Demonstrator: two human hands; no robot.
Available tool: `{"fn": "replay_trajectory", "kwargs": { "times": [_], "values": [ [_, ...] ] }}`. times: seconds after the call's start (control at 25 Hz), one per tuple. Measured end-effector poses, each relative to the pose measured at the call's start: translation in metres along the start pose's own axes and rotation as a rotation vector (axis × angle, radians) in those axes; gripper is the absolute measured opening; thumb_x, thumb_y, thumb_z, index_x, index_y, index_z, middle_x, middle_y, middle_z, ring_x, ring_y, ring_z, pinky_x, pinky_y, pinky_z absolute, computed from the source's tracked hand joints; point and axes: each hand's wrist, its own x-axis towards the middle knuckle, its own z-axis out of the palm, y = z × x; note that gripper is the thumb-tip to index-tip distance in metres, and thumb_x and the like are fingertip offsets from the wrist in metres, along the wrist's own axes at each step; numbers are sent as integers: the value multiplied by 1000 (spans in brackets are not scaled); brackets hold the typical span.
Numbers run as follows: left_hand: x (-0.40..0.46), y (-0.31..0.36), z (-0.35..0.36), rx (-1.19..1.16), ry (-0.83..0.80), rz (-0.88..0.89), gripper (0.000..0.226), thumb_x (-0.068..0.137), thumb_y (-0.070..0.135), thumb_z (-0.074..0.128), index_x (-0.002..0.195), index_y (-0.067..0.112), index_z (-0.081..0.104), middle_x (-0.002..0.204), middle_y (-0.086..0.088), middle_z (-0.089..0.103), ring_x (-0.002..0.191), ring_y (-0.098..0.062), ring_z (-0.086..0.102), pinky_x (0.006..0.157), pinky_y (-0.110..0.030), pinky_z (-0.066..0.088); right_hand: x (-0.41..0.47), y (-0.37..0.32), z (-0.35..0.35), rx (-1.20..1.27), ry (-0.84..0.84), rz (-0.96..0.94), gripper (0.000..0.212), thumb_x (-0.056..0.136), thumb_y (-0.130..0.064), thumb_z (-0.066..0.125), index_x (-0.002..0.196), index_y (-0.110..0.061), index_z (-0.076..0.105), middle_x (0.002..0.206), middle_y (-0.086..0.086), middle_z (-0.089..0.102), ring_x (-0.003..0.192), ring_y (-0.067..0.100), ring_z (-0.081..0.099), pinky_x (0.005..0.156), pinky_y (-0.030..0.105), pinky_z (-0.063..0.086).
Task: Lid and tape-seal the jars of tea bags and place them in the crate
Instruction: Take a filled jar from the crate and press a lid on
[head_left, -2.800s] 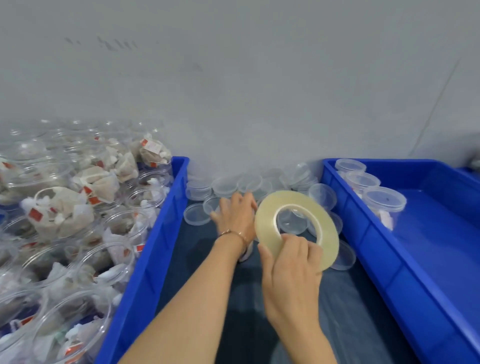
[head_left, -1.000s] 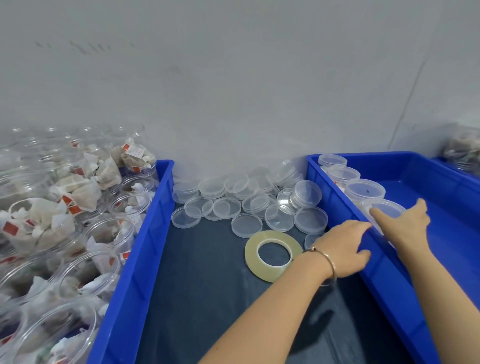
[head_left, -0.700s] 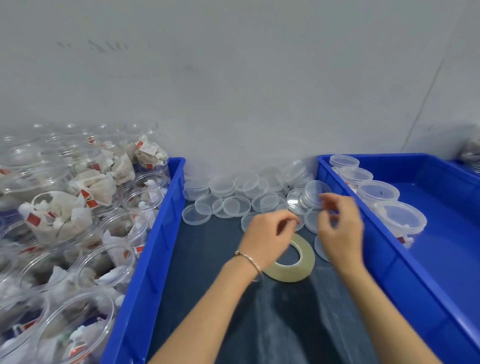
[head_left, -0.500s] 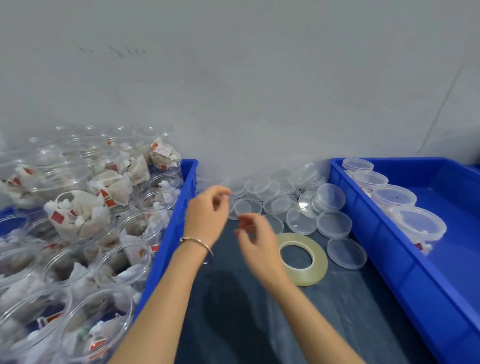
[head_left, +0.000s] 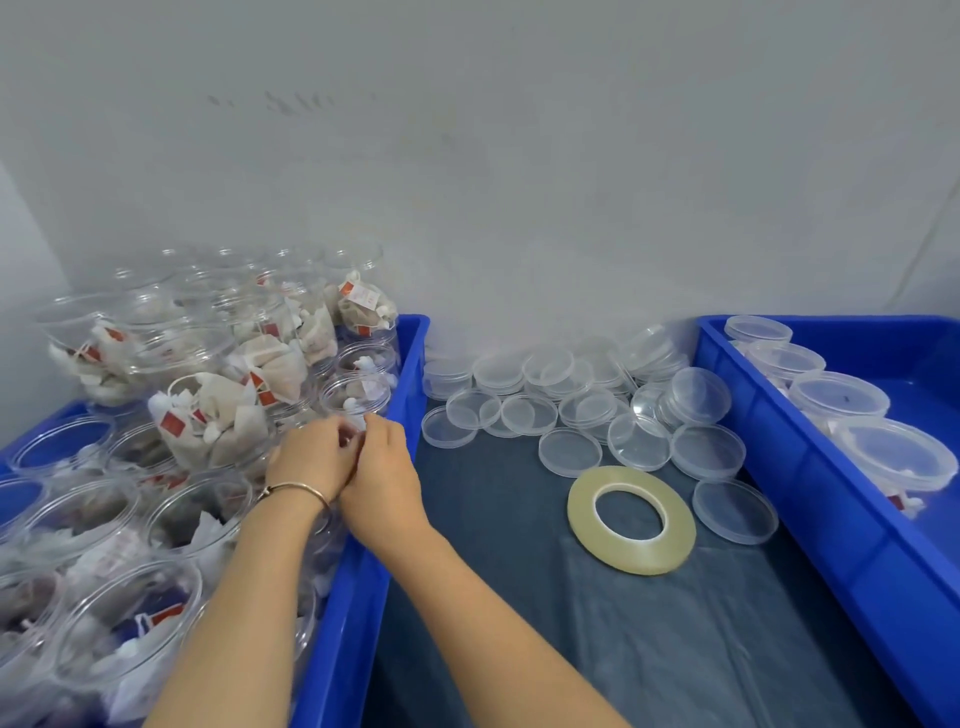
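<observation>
loose lids (head_left: 571, 410), tape roll (head_left: 631, 519), blue crates (head_left: 810, 467)

Crates (head_left: 810, 470) were blue; lids (head_left: 570, 452) clear; tape roll (head_left: 631, 519) pale yellow; tea-bag tags (head_left: 172, 425) red; tabletop (head_left: 519, 545) dark blue-grey.

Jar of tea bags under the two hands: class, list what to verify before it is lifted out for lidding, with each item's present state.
1. Both hands on one jar: left hand and right hand meet over an open jar in the left crate; grip cannot tell.
2. Jar unlidded: ok.
3. Loose lids within reach on the mat: ok.
4. Tape roll lying flat, free: ok.
5. Space in the right crate beside the lidded jars: ok.
</observation>
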Motion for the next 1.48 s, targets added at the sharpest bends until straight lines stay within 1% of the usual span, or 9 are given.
{"fn": "replay_trajectory", "kwargs": {
  "times": [0.16,0.28,0.4,0.56,0.72,0.88,1.08,1.24,1.48],
  "values": [
    [0,-1,-3,232,-152,39,22,96,17,46,107,18,64,113,-6,65,109,-28,58,99,-38,38,0,4,2,-218,-79,-62,49,88,5,48,135,2,34,144,14,28,139,28,17,110,34,28],
    [-2,0,-8,182,-99,20,22,92,13,49,75,16,63,90,-8,63,90,-29,58,87,-44,45,3,9,3,-193,-109,-24,51,90,0,48,138,2,31,149,13,25,144,26,8,115,39,21],
    [-8,10,-11,69,95,81,33,94,10,48,62,8,53,79,-10,53,75,-23,52,63,-31,35,4,12,5,-71,-28,-39,55,92,-8,48,143,-5,28,147,10,31,139,27,22,111,43,29],
    [-18,30,-21,-36,436,402,25,88,4,55,64,-2,58,77,-15,55,90,-33,48,79,-40,38,-2,17,-6,216,15,-16,86,88,-22,63,152,-23,5,151,-4,31,137,13,32,109,38,36],
    [-35,52,-21,-139,634,711,17,81,5,59,64,1,59,72,-10,54,83,-28,48,82,-32,38,-5,19,-30,379,120,-67,84,73,-36,68,141,-15,25,133,7,51,113,19,55,90,44,51],
    [-49,90,13,-372,458,722,19,83,8,64,66,0,60,76,-6,53,84,-19,44,82,-15,31,-19,49,-64,301,371,14,79,63,-54,59,128,-13,40,120,8,56,103,19,60,85,43,52],
    [-56,122,74,-386,141,680,8,78,11,73,80,6,68,97,2,44,101,-16,41,92,-20,35,-57,111,-85,324,373,82,38,65,-35,64,98,-21,51,94,-5,59,76,-4,56,64,18,45],
    [-58,118,101,-649,81,446,74,62,18,85,126,18,48,121,6,39,115,-5,40,99,-12,33,-79,142,-97,243,284,134,35,73,-22,76,93,-24,47,86,-6,58,71,-5,53,65,14,44],
    [-87,111,147,-1148,-89,148,82,60,-4,86,126,18,44,121,-1,59,108,-3,61,86,-15,49,-88,151,-153,6,101,-49,58,67,-16,64,119,-36,48,116,-28,55,109,-12,50,89,3,34]
  ]
}}
